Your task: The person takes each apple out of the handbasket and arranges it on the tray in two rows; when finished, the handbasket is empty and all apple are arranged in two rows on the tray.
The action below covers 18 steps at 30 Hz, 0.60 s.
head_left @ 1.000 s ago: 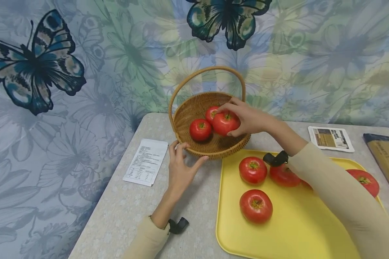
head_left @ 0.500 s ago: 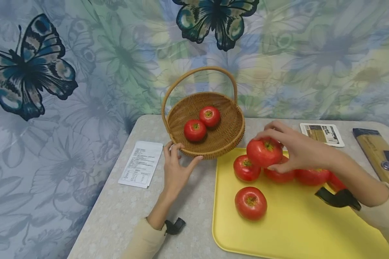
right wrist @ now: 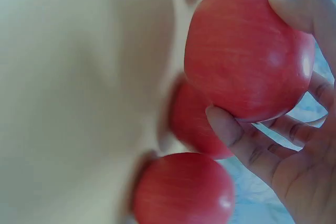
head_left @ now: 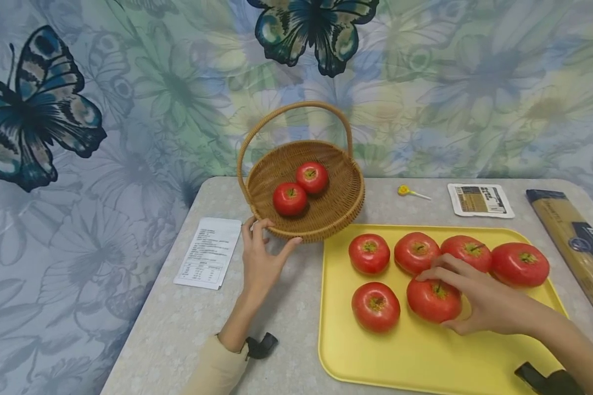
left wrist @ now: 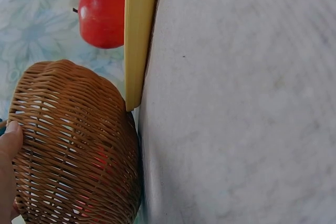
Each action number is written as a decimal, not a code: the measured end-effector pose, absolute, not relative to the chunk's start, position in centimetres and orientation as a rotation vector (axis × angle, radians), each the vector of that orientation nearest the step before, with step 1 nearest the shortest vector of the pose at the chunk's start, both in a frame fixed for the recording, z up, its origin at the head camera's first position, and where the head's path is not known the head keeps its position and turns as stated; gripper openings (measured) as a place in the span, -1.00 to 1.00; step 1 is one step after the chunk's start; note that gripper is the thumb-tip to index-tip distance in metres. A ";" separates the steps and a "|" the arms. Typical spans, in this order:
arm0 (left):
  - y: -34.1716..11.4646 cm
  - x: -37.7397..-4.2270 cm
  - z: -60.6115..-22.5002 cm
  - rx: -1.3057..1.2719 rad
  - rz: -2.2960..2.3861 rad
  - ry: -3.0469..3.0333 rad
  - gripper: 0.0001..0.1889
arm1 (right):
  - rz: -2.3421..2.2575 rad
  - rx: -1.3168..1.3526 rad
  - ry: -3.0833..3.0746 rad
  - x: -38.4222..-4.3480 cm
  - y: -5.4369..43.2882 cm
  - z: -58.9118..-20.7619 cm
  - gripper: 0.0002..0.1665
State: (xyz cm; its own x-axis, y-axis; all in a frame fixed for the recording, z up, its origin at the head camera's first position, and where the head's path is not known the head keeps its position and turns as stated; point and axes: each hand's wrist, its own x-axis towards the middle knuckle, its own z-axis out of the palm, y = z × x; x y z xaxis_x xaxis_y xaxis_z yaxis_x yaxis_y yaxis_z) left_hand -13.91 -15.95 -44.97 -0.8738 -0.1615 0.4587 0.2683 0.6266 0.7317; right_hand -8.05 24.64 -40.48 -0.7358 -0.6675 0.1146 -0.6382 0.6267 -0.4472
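My left hand (head_left: 262, 266) grips the near rim of a tilted wicker basket (head_left: 333, 216), fingers at the edge and thumb along its front; the left wrist view shows the basket's woven side (left wrist: 73, 129). Two red apples, a front one (head_left: 290, 199) and a back one (head_left: 312, 177), lie inside. Over the yellow tray (head_left: 425, 356), my right hand (head_left: 494, 304) holds another red apple (head_left: 432, 302) between thumb and fingers. The right wrist view shows this apple (right wrist: 247, 56) close up; whether it touches the tray I cannot tell. Several more apples surround it, one directly left (head_left: 375, 307).
A printed white packet (head_left: 210, 252) lies left of the basket. Behind the tray are a yellow lollipop (head_left: 404, 190) and a flat label-covered pack (head_left: 480, 200). A long brown package (head_left: 570, 241) borders the tray's right side. A patterned curtain (head_left: 425, 109) hangs behind the table.
My right hand has carried an apple out of the basket, rightward and down to the tray, leaving two inside. My left hand stays on the rim. The head view has shifted slightly right.
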 end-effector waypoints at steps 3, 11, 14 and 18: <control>-16.0 -13.9 -45.0 -0.079 -1.177 -2.363 -0.31 | -0.716 -1.134 2.791 -7.8 24.8 -41.5 0.03; -16.1 -13.8 -44.9 -0.089 -1.189 -2.363 -0.32 | -0.713 -1.128 2.776 -7.4 24.6 -42.7 -0.03; -16.1 -13.8 -44.9 -0.088 -1.189 -2.362 -0.33 | -0.658 -1.128 2.766 -7.3 24.6 -42.2 -0.06; -16.1 -13.9 -45.0 -0.089 -1.190 -2.363 -0.34 | -0.588 -1.117 2.784 -7.4 24.5 -40.7 -0.06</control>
